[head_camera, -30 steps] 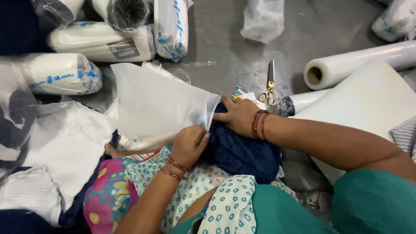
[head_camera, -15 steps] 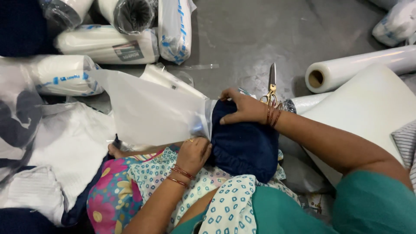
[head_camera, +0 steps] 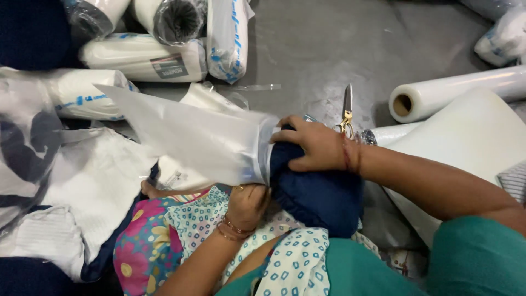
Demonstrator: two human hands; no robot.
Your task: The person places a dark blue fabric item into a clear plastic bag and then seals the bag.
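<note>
The right hand (head_camera: 315,145) is lying curled over the navy cloth (head_camera: 320,194); beneath it, the left hand (head_camera: 246,205) is pinching the bag (head_camera: 203,140) mouth.

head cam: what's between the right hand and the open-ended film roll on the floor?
The scissors lie there, gold handles near the right hand, blades pointing away, on grey floor left of the film roll, in the head view.

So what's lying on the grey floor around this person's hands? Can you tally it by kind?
Wrapped white fabric rolls with blue print: 6
Clear plastic film roll on a cardboard core: 1
Gold-handled scissors: 1
Translucent plastic bag in hand: 1
Folded navy blue cloth bundle: 1
Total: 10
</note>
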